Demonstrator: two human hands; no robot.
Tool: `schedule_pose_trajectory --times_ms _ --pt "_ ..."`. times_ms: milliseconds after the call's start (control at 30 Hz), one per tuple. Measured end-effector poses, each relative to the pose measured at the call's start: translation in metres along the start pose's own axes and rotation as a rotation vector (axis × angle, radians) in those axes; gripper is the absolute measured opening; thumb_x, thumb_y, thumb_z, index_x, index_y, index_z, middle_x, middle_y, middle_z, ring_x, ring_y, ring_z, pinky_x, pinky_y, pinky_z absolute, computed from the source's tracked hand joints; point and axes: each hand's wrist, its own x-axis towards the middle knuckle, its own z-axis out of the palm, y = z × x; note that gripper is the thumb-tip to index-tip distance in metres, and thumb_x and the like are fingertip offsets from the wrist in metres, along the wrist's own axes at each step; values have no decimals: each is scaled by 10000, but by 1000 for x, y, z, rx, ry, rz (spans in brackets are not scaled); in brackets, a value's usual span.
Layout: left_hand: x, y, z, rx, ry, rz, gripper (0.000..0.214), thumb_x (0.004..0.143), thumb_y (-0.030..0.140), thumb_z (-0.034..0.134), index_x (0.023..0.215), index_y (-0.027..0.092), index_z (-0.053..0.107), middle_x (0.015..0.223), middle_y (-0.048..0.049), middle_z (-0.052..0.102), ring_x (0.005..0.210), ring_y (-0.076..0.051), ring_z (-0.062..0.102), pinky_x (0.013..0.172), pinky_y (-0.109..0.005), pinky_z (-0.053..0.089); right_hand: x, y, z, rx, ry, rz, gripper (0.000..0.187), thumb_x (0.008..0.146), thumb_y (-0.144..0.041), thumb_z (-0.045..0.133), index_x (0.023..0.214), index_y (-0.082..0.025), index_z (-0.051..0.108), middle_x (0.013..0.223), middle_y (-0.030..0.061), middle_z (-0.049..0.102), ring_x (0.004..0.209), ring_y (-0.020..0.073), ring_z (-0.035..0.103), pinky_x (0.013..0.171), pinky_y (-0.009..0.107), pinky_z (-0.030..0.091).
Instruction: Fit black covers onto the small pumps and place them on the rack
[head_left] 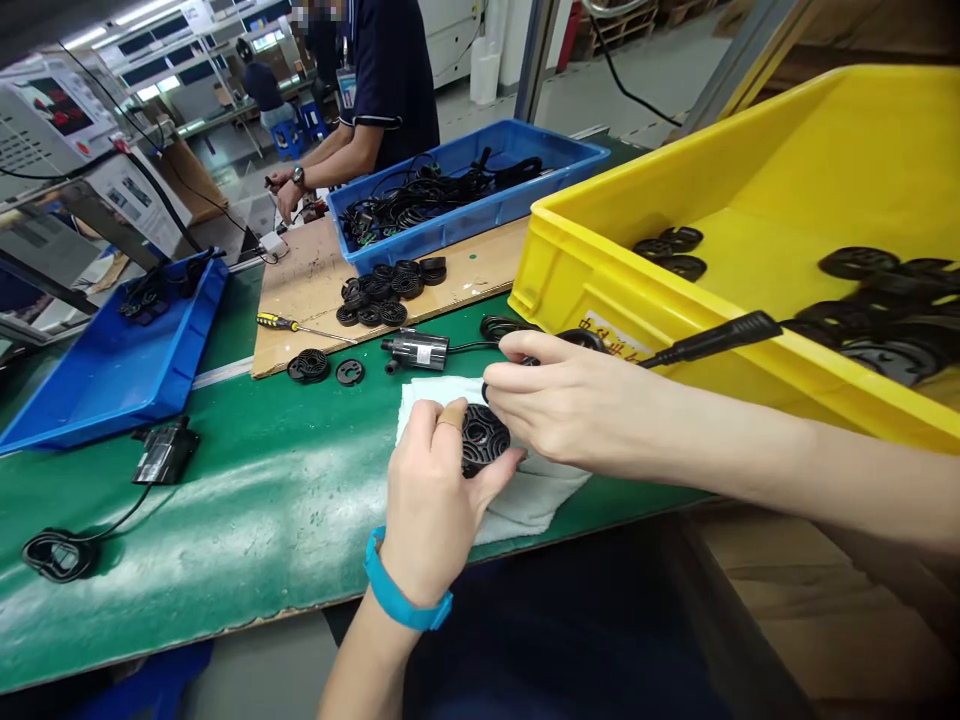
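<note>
My left hand (433,490), with a blue wristband and a plaster on one finger, grips a round black slotted cover (484,438) over a white cloth (525,495). My right hand (570,400) reaches across from the right, its fingers curled and pinching a small black part at the cover's upper edge. A black pump with a silver label (416,350) lies just beyond the cloth on the green mat (247,500). Its cable runs right, past my right hand.
A yellow crate (600,270) with black covers stands at right. A black cable plug (712,340) lies across its rim. More covers (382,290) and a screwdriver (289,324) lie on a board. Blue trays (112,370) sit at left and behind (465,215). Another person (375,100) works at back.
</note>
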Motion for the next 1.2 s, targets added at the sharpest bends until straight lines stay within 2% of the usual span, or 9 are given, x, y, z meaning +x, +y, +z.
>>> schedule_pose_trajectory --times_ms 100,167,400,667,800,900,1200 --pt "6 -5 -11 -102 -137 60 428 915 345 716 1297 203 587 1057 -82 637 981 -234 625 857 -369 564 1 0 0 25 -6 1 308 954 -97 494 706 -175 659 644 -3 554 786 187 508 941 398 474" --pt "8 -6 -15 -113 -164 58 440 899 324 736 1300 213 590 1084 -80 646 1014 -242 617 889 -378 556 1 0 -1 42 -14 -3 323 956 -90 472 717 -176 671 655 2 566 791 191 514 945 403 477" --pt "3 1 -7 43 -72 14 434 919 325 707 1286 134 577 1019 -105 623 944 -258 605 791 -380 541 1 0 -1 12 -24 10 300 957 -95 487 717 -175 648 660 -3 558 803 181 506 945 385 474" --pt "4 2 -8 -4 -106 -42 432 893 347 741 1259 169 599 1048 -95 626 985 -266 600 838 -397 538 1 -1 1 52 -19 7 372 988 -79 418 725 -185 658 647 11 551 800 194 507 959 404 454" --pt "0 1 1 -174 -17 -106 417 884 354 756 1243 188 623 1099 -92 632 1031 -249 626 894 -382 544 -1 -1 3 110 -31 33 460 1016 -57 322 733 -203 654 644 26 572 844 204 528 989 398 430" --pt "-5 -1 14 -283 94 -106 428 903 369 735 1274 193 614 1144 -105 639 1078 -241 646 929 -367 554 -1 0 3 205 -34 54 453 1006 -51 336 718 -229 636 640 23 585 847 211 539 953 382 444" --pt "-17 -13 37 -321 281 -18 491 888 345 758 1341 218 621 1197 -120 674 1135 -244 675 972 -384 582 0 1 4 321 28 106 444 999 -53 366 694 -247 625 648 17 609 813 210 547 936 377 454"
